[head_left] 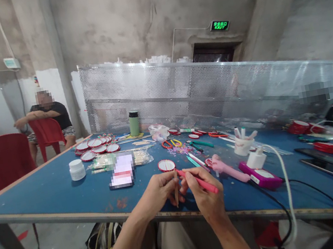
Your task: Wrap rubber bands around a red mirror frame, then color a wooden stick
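My left hand [164, 188] is closed on a thin wooden stick [176, 195] that points down toward the table's front edge. My right hand [204, 190] grips a coral-pink pen [203, 181], its tip close to the stick and my left fingertips. Just beyond my fingers sits a small round disc with a white face and red rim [166, 165]; whether it joins the stick I cannot tell. Right of my hands lies a pink tool with a handle [226, 169], near a purple box [261, 176] with a cable.
On the blue table [52, 191] are a phone [122, 171], a white jar [77, 170], red-rimmed discs [95, 143], bagged sticks [141, 156], a green bottle [134, 124], pliers [202, 144] and a pen cup [243, 145]. A perforated metal screen [160, 91] stands behind. A person [50, 115] sits at left.
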`<state>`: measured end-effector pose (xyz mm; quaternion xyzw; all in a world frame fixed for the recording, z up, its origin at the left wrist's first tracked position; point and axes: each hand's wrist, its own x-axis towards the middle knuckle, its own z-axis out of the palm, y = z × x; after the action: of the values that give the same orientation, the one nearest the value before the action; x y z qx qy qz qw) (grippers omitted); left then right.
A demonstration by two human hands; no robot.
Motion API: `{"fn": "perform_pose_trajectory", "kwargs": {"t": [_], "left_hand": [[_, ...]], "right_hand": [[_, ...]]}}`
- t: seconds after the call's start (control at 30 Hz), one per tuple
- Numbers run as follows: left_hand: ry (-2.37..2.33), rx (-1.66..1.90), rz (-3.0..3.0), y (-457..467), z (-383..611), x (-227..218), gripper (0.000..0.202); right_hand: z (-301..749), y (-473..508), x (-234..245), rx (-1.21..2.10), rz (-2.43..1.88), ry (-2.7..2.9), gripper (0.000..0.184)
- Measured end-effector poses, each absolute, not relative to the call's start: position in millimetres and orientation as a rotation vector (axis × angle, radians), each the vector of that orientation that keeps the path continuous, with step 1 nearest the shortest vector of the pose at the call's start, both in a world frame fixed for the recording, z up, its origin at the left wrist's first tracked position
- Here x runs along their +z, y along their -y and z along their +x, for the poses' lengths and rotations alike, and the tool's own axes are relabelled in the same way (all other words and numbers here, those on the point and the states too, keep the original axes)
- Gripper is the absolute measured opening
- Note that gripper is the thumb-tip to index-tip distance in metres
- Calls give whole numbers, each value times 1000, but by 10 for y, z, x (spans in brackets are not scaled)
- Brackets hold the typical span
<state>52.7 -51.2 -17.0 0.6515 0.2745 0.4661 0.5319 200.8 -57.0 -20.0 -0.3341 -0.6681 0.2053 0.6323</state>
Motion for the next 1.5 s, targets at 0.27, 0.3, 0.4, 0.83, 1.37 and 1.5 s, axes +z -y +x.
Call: {"fn": "perform_pose_trajectory", "kwargs": {"t": [0.27,0.3,0.4,0.83,1.37,1.5], "left_hand": [[-659,1113,1564,507,523,-166,43],[-661,1114,1562,506,524,-164,43],[-668,1113,1562,508,527,-160,44],[-656,1112,1563,505,530,-183,45],[-653,1112,1560,495,539,-190,44],[-658,1115,1560,489,539,-199,45]], "right_hand": [[1993,573,-190,464,-754,1525,12],[1992,573,-190,471,-752,1527,12],[1992,568,-195,489,-748,1528,13],[1999,560,-193,465,-783,1537,15],[1985,571,-183,468,-762,1525,14],[1992,560,-191,478,-756,1527,13]]}}
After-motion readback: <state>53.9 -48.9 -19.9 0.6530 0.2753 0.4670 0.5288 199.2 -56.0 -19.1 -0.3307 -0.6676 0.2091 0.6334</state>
